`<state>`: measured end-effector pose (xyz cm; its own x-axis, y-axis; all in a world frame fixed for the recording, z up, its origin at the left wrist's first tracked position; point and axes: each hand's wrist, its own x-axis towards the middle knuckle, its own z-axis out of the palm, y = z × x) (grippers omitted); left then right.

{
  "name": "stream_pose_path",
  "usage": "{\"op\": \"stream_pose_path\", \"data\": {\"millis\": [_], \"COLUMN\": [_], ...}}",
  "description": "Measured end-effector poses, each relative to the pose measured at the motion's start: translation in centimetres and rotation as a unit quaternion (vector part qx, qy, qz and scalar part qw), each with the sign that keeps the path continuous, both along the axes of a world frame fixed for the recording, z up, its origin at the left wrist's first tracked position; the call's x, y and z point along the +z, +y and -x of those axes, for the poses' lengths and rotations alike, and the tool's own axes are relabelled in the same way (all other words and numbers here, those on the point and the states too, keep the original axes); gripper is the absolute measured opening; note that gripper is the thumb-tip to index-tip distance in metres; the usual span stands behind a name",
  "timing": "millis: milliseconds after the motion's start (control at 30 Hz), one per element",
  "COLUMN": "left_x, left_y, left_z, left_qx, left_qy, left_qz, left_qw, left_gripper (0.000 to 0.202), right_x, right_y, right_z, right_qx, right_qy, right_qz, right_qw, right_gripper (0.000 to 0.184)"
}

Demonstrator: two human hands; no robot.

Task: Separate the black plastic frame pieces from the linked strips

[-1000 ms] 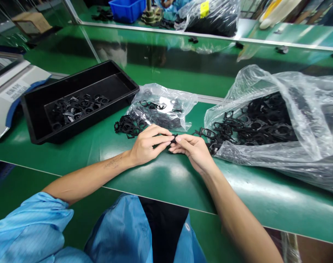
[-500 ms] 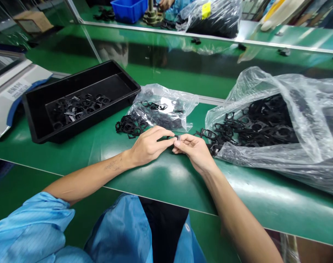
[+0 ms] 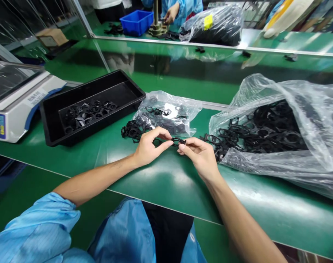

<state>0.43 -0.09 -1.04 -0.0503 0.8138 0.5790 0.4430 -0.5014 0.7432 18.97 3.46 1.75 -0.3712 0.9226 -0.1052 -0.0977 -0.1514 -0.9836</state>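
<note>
Between my two hands, just above the green table (image 3: 166, 175), is a small black plastic ring-shaped part (image 3: 177, 141). My left hand (image 3: 152, 145) pinches its left end between thumb and fingers. The right end is pinched by my right hand (image 3: 199, 155). Behind my left hand lies a loose pile of black ring parts (image 3: 135, 129), beside a small clear plastic bag (image 3: 192, 104) that has more of them inside. To the right of my right hand, a large open plastic bag (image 3: 254, 160) spills similar black parts (image 3: 264, 131) onto the table.
A black tray (image 3: 92, 130) with small black parts in it stands at the left, next to a white scale (image 3: 18, 118). Across a metal-edged divider are a blue bin (image 3: 136, 23), a filled plastic bag (image 3: 223, 25) and a co-worker's hand (image 3: 172, 12).
The black part now shows more plainly between my fingertips, which have moved slightly apart. The whole view has shifted, so the surroundings sit lower and farther right.
</note>
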Motion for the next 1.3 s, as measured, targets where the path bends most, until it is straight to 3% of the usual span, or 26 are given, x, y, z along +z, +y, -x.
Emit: {"op": "stream_pose_path", "data": {"millis": [167,700,900,1033,1167,1300], "left_x": [0.47,0.62,0.04,-0.28,-0.18,0.18], "left_y": [-0.07,-0.11,-0.10,0.06,0.20,0.04], "left_z": [0.03,0.03,-0.15,-0.29,-0.22,-0.08], "left_qx": [-0.010,0.001,-0.013,-0.029,-0.032,-0.030], "left_qy": [0.035,0.022,-0.037,-0.090,-0.110,-0.109], "left_qz": [-0.042,-0.018,0.020,0.055,0.065,0.062], "left_qw": [0.998,1.000,0.999,0.994,0.991,0.992], "left_gripper": [0.012,0.009,0.006,0.015,0.023,0.017], "right_x": [-0.11,-0.51,-0.34,-0.47,-0.71,-0.77], "right_y": [-0.05,0.04,-0.02,0.08,0.13,0.06], "right_z": [-0.02,-0.17,-0.11,-0.25,-0.39,-0.37], "right_qx": [-0.006,0.015,0.023,0.032,0.028,0.014], "right_qy": [-0.001,-0.016,-0.008,-0.013,-0.036,-0.050], "right_qz": [-0.015,-0.054,-0.046,-0.052,-0.077,-0.102], "right_qw": [1.000,0.998,0.999,0.998,0.996,0.993], "right_gripper": [0.038,0.041,0.044,0.044,0.040,0.035]}}
